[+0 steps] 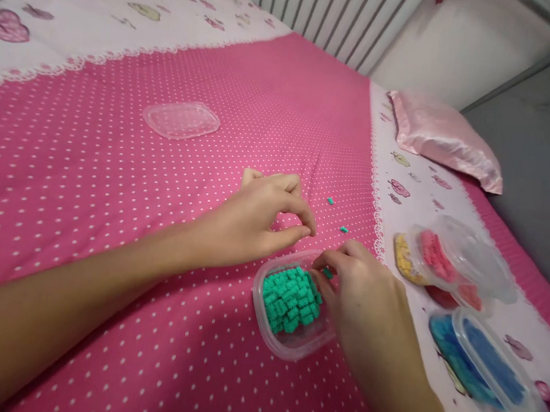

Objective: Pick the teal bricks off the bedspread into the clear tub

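Observation:
A clear plastic tub (272, 345) stands on the pink dotted bedcover, with a heap of small green toy blocks (291, 300) in it. My right hand (360, 293) reaches over the tub's right side, thumb and fingers closed together. One small green block (327, 273) shows in the gap between them. Just beyond the tub's far rim is my left hand (274, 215), its thumb and index finger pinched together; whatever is at their tips is too small to make out. Two loose green blocks (343, 229) lie on the cover past my hands.
A clear lid (182, 120) lies flat at the far left. On the right are tubs with yellow (405, 260), red (436, 255) and blue (490, 359) contents. A pink pillow (449, 140) lies at the far right, near the wall and the slatted headboard (335, 15).

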The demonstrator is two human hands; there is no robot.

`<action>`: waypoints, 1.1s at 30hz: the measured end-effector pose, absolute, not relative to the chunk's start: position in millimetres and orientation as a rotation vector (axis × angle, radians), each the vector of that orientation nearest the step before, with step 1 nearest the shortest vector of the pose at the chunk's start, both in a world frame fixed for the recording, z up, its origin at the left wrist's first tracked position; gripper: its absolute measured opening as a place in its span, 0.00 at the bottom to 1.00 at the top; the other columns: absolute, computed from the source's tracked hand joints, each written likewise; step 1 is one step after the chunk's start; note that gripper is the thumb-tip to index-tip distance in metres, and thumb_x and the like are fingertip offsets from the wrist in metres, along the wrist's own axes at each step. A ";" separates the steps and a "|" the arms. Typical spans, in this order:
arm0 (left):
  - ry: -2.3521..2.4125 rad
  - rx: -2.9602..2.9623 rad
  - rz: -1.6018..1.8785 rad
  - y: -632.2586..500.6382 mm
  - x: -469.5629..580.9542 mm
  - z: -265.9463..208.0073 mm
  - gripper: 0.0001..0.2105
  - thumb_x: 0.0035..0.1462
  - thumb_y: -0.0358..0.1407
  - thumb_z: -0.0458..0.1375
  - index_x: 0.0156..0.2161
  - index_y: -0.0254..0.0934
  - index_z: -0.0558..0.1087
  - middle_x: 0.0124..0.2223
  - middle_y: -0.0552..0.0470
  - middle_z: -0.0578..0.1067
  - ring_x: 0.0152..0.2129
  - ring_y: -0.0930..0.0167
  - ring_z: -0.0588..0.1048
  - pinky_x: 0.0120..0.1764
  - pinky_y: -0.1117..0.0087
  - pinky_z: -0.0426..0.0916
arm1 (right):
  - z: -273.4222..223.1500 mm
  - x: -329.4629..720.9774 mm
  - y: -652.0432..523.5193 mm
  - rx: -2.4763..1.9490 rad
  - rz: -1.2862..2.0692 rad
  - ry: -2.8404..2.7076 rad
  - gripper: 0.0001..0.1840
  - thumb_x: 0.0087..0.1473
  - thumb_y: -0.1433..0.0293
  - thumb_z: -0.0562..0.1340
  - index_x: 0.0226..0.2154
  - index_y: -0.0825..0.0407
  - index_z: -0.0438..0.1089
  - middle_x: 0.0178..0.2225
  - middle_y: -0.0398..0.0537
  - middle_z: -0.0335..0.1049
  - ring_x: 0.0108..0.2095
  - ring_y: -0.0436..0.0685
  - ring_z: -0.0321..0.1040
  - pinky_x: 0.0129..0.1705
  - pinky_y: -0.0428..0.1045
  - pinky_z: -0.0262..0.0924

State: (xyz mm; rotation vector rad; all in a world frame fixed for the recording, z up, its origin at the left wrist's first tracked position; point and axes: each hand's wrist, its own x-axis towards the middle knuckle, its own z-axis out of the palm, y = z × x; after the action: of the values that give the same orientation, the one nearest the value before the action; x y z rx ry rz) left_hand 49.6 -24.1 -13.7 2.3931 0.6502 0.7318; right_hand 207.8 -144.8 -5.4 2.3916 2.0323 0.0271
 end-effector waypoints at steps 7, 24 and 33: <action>0.689 2.372 0.636 -21.2 52.2 -22.4 0.09 0.63 0.33 0.57 0.39 0.40 0.81 0.37 0.53 0.70 0.37 0.70 0.69 0.47 0.58 0.54 | -3.5 213.3 -147.7 2.354 0.065 2.127 0.11 0.61 0.71 0.61 0.30 0.48 0.77 0.31 0.49 0.68 0.28 0.57 0.61 0.30 0.52 0.40; 0.692 2.413 0.593 -19.2 52.2 -27.5 0.09 0.63 0.33 0.56 0.40 0.41 0.80 0.39 0.52 0.71 0.39 0.68 0.70 0.49 0.55 0.53 | 10.6 225.9 -161.4 2.379 -0.008 2.325 0.08 0.56 0.73 0.67 0.40 0.46 0.76 0.33 0.45 0.74 0.32 0.58 0.70 0.35 0.53 0.51; 0.694 2.420 0.564 -19.2 53.6 -29.7 0.09 0.63 0.34 0.57 0.39 0.41 0.80 0.37 0.53 0.70 0.38 0.70 0.69 0.47 0.58 0.51 | 6.8 217.0 -155.2 2.348 -0.281 2.350 0.13 0.55 0.83 0.62 0.31 0.48 0.75 0.33 0.41 0.77 0.30 0.53 0.73 0.29 0.48 0.54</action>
State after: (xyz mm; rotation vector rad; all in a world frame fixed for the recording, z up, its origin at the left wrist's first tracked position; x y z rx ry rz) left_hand 53.6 -19.2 -29.7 2.4201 0.6937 0.5637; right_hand 217.0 -155.2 6.8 2.3481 2.3497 -0.2809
